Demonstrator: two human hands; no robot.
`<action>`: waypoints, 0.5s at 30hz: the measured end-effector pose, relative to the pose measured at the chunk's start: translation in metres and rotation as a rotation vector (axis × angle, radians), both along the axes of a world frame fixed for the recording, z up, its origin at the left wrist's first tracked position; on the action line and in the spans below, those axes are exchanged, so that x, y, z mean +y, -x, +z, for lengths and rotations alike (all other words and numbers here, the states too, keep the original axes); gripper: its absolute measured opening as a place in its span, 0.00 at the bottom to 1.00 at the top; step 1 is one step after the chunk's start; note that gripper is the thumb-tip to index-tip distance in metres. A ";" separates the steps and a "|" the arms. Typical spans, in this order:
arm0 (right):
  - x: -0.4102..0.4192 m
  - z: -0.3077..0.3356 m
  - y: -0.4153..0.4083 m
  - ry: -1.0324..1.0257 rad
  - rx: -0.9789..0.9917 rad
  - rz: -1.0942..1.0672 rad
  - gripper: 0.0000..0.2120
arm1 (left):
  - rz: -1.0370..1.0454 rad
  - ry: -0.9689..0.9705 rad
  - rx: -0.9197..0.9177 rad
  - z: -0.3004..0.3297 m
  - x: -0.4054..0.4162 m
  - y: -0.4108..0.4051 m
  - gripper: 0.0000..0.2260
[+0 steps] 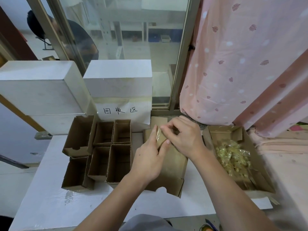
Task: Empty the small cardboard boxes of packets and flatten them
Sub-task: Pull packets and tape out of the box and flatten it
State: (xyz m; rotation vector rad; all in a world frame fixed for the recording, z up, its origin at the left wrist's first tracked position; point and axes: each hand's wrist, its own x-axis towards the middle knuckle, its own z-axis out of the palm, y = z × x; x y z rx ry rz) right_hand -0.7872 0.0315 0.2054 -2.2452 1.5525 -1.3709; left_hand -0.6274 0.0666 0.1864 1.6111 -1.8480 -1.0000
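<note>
A small taped cardboard box [160,138] sits over the middle open carton [173,165]. My left hand [150,157] grips the small box from the left side, thumb on its near end. My right hand [181,135] pinches at the tape on the box's top end. To the right, a shallow carton [260,165] holds a heap of clear yellowish packets [233,157]. To the left, several empty small open boxes [113,150] stand upright in a cluster.
Two white foam boxes [118,77] stand at the back, with a handwritten paper sign [121,110] below. A pink curtain [241,64] hangs at right. A glass door is behind; a person sits beyond it at upper left. The white tabletop [50,197] shows in front.
</note>
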 end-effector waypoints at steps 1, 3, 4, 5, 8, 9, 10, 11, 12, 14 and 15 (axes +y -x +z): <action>0.000 0.000 -0.001 0.002 -0.012 -0.024 0.14 | 0.005 0.008 0.004 -0.002 0.000 0.001 0.32; 0.001 -0.001 -0.003 -0.006 -0.018 -0.032 0.16 | 0.019 0.019 0.014 -0.005 0.001 0.000 0.31; 0.002 -0.001 -0.002 -0.010 -0.013 -0.028 0.15 | 0.022 0.030 0.021 -0.006 0.001 0.000 0.31; 0.003 0.000 -0.001 -0.019 -0.003 -0.018 0.13 | 0.024 0.038 0.033 -0.008 0.001 0.000 0.31; 0.009 0.004 0.000 -0.099 0.052 0.058 0.06 | 0.033 0.070 0.037 -0.010 -0.002 -0.001 0.29; 0.011 0.005 0.000 -0.132 0.082 0.082 0.07 | 0.035 0.079 0.028 -0.010 -0.002 -0.001 0.28; 0.011 0.006 0.001 -0.154 0.109 0.100 0.11 | 0.036 0.088 0.020 -0.009 -0.003 -0.001 0.27; 0.011 0.006 0.002 -0.166 0.128 0.116 0.13 | 0.033 0.097 0.014 -0.009 -0.002 -0.001 0.26; 0.011 0.005 0.003 -0.169 0.140 0.130 0.13 | 0.027 0.103 0.012 -0.009 -0.002 0.000 0.26; 0.008 0.005 0.006 -0.156 0.147 0.148 0.09 | -0.001 0.102 0.017 -0.009 -0.001 0.000 0.26; 0.007 0.004 0.008 -0.139 0.150 0.144 0.07 | -0.023 0.097 0.026 -0.010 -0.001 0.001 0.27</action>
